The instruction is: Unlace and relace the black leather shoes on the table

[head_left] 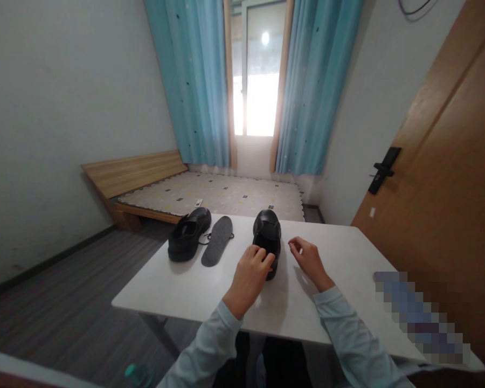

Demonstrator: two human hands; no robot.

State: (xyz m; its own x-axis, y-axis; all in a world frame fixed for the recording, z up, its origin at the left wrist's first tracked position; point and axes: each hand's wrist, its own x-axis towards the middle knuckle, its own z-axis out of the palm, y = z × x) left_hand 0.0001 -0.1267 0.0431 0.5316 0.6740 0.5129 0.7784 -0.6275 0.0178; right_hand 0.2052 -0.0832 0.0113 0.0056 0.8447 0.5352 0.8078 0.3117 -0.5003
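Black shoe (pixel 267 233) on white table (pixel 347 258): left hand (pixel 250 272) fingers curled onto its heel. Right hand (pixel 307 258) just beside, fingers loosely pinched, holding nothing visible.

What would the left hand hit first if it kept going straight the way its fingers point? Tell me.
Most likely the nearer black shoe: the left hand already has its fingers at the shoe's near end, pointing away from the person. Beyond it lies bare white table, though depth is hard to judge.
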